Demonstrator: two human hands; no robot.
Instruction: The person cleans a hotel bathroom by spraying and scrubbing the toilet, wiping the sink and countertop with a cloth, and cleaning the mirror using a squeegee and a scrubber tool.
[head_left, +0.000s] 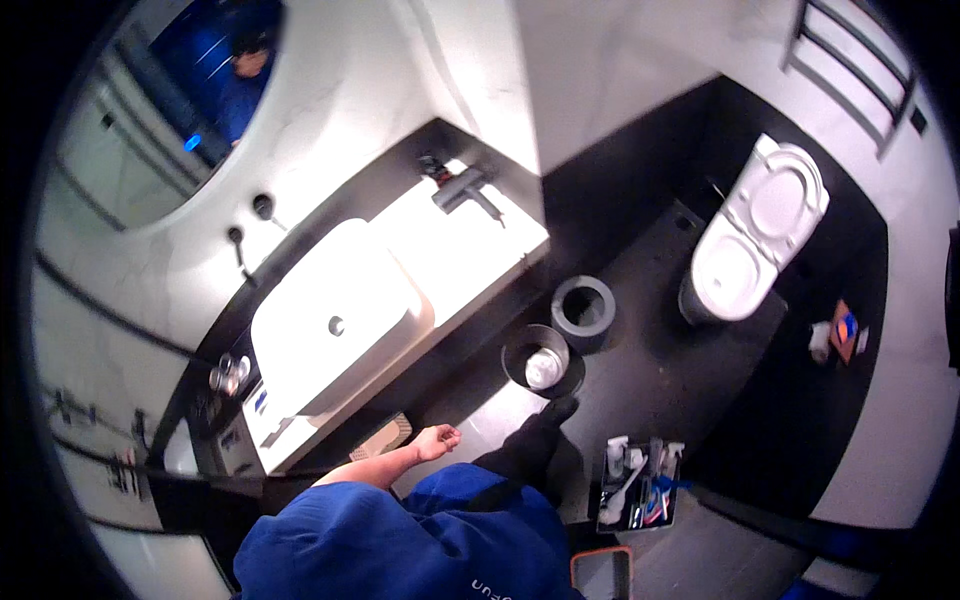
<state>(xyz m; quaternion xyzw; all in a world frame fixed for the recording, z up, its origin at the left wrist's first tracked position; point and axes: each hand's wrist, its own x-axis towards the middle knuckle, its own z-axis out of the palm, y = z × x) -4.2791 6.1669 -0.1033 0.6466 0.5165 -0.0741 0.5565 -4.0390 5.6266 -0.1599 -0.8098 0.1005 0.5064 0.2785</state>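
Note:
My left hand (438, 442) hangs in front of my body with its fingers loosely curled, below the white counter; nothing shows in it. My right hand is out of view. Before me is a white rectangular basin (300, 330) on the counter (450, 255). A dark hair dryer (469, 191) lies at the counter's far end. On the dark floor, a clear bin (514, 367) holding something white stands against a grey round bin (559, 307). The toilet (731, 274) has its lid raised. A black caddy (601, 517) holds spray bottles, a white brush and other cleaning tools.
An orange-rimmed grey container (602, 551) stands near my body. Small cups (227, 375) sit beyond the basin's left end. Two dark wall fittings (262, 206) project above the basin. A towel rack (847, 45) hangs at upper right, and a toilet-roll holder (819, 341) is at right.

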